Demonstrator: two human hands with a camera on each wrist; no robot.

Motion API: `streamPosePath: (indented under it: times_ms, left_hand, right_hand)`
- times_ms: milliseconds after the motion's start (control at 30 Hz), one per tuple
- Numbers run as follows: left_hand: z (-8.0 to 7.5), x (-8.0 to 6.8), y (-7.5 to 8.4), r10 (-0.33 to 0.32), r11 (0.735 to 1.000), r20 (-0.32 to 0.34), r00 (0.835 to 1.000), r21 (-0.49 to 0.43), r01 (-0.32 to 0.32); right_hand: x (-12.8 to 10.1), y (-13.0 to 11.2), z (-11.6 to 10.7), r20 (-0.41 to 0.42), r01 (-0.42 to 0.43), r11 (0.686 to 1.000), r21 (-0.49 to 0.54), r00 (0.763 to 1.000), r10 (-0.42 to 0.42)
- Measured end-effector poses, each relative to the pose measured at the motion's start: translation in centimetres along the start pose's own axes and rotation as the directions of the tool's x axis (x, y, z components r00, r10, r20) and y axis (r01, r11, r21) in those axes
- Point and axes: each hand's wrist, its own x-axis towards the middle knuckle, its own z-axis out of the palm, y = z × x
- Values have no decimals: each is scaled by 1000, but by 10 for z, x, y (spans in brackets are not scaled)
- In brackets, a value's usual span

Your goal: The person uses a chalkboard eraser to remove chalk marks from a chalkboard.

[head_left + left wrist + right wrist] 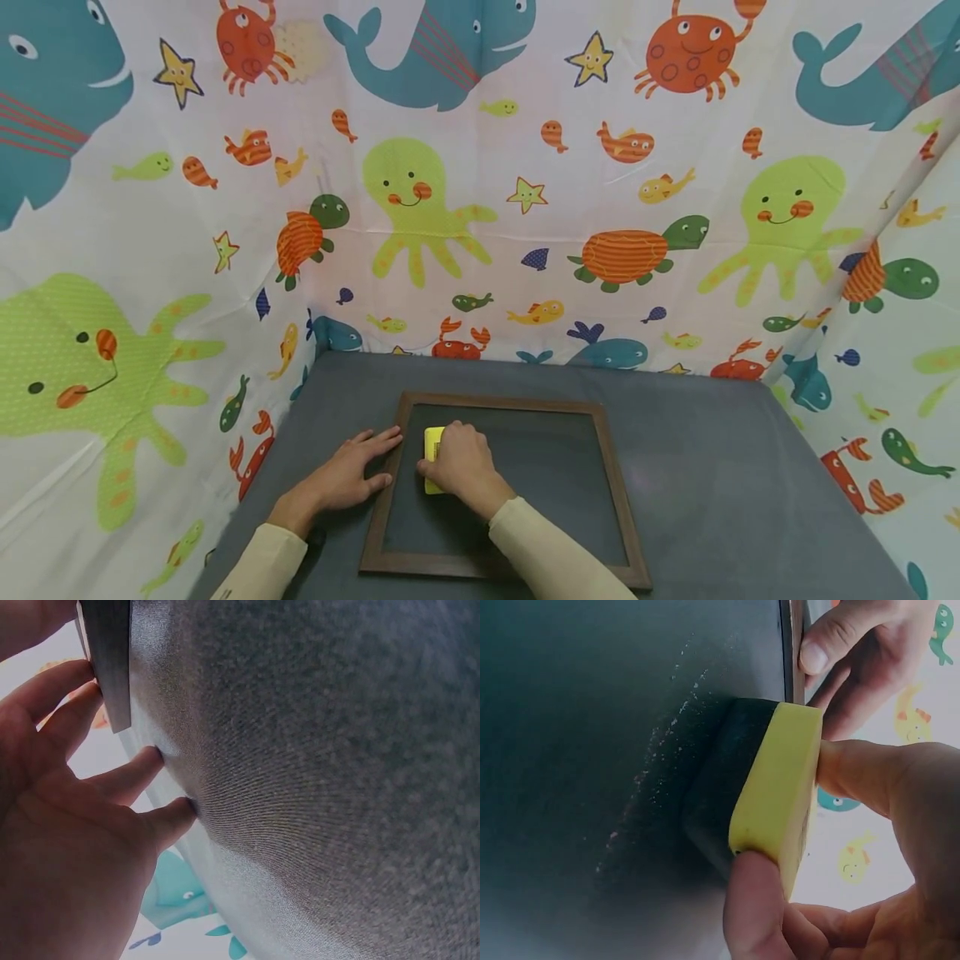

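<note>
Chalk dust (660, 761) speckles the dark face of the framed chalkboard (547, 475), which lies flat on a table (720, 467) covered in grey cloth. The person's right hand (461, 458) grips a yellow eraser (432, 443) with a dark pad underneath, thumb on one side and fingers curled over the other, pressing it down on the board close to the left rail of the wooden frame. The left hand (348, 475) lies flat beside it with fingers straight and spread, fingertips (154, 761) on the cloth and against the frame's outer edge. Cream sleeves (555, 554) cover both forearms. A curtain (480, 167) printed with octopuses, whales, crabs and turtles hangs round three sides of the table.
</note>
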Motion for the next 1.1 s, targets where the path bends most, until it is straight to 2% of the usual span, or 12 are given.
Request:
streamPosePath:
  times_ms: [200, 367, 600, 1100]
  left_hand:
    - [0, -1, 0, 1, 1000, 3, 1000, -9, -1]
    - [1, -2, 0, -3, 1000, 0, 1000, -17, 3]
    - [-1, -3, -1, 13, 999, 1, 1000, -29, -13]
    - [0, -3, -3, 14, 999, 5, 1000, -35, -14]
  right_hand:
    - [-4, 7, -7, 1, 20, 1000, -5, 1000, -20]
    - [-8, 23, -12, -2, -1, 1000, 10, 1000, 1]
    - [-18, 55, -27, -21, -63, 997, 36, 998, 64]
    - [-40, 137, -62, -77, -194, 981, -23, 978, 192]
